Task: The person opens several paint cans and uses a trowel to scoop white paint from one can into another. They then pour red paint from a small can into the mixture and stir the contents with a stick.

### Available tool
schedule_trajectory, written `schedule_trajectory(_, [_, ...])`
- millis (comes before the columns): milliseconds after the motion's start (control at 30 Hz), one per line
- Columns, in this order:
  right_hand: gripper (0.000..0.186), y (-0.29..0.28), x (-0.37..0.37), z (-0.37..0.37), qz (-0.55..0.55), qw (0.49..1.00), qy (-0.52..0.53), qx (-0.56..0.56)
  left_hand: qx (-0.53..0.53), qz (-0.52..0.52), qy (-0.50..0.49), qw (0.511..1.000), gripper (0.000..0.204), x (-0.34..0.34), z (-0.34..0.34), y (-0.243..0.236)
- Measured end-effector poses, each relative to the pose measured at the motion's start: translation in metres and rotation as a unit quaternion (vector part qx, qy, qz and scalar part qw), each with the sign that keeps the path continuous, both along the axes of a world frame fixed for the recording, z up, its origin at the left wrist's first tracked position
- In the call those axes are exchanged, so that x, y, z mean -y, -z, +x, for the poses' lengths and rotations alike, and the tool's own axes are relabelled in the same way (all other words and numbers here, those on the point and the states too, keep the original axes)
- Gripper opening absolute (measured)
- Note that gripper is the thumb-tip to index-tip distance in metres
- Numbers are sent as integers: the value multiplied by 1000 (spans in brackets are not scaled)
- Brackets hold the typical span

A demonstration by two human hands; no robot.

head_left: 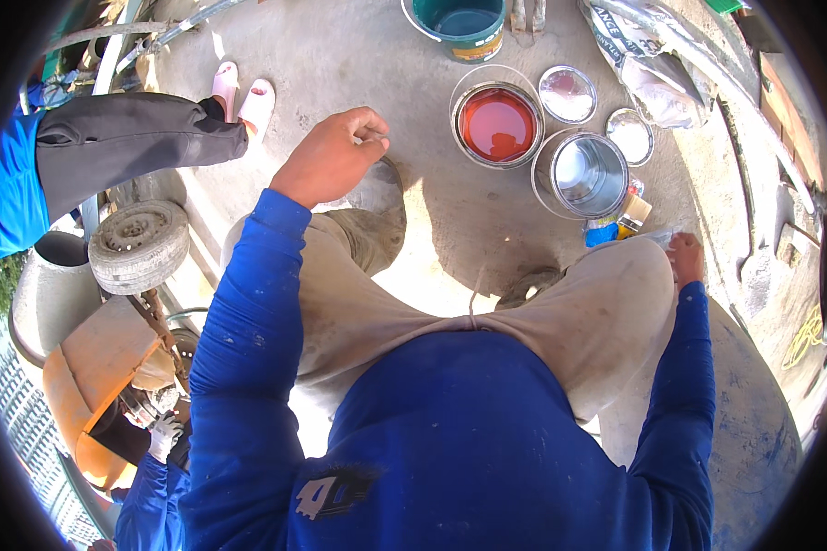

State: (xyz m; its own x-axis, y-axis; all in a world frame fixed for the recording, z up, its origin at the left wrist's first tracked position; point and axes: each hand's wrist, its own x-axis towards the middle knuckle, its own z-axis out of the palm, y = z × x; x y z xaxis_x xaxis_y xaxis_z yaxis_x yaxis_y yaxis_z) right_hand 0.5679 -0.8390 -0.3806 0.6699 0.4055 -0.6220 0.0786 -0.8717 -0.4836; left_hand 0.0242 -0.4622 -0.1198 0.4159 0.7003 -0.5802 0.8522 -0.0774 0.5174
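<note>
My left hand (335, 156) is raised above my left knee, its fingers curled in toward the thumb with nothing visible in them. Beyond my right knee, my right hand (686, 259) is closed beside a bit of clear plastic (660, 236); what it grips is partly hidden. Close to that plastic lies a paintbrush (634, 215) with pale bristles, next to something blue (602, 233). In front of me stand an open can of red paint (498, 125) and an open silver can (586, 171) with a shiny inside. Two round metal lids (568, 95) (629, 136) lie beside them.
A green bucket (459, 28) stands at the far side, near a crumpled sack (652, 73). At left another person's leg (138, 138) and pink sandals (248, 101) show. A wheel (140, 246) and an orange machine (96, 386) stand below, where another worker's gloved hand (165, 435) reaches.
</note>
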Motion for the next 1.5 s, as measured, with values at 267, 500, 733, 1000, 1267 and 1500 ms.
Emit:
schedule_trajectory(267, [33, -143, -168, -39, 231, 969, -41, 76, 39, -23, 18, 999, 30, 5, 0, 14])
schedule_trajectory(500, [28, -121, -142, -82, 299, 945, 65, 120, 66, -30, 74, 995, 35, -35, 30, 39])
schedule_trajectory(733, [22, -133, -112, -90, 270, 931, 160, 187, 95, -25, 147, 984, 38, -88, 63, 70])
schedule_trajectory(1000, [23, -148, -107, -156, 154, 961, 92, 210, 169, -8, 233, 958, 36, -133, 72, 88])
schedule_trajectory(1267, [25, -151, -158, -212, 169, 956, 30, 240, 154, -46, 195, 968, 36, -181, 58, 125])
schedule_trajectory(1500, [26, -132, -291, -271, 176, 945, -139, 238, 109, -81, 89, 987, 43, -255, 46, 158])
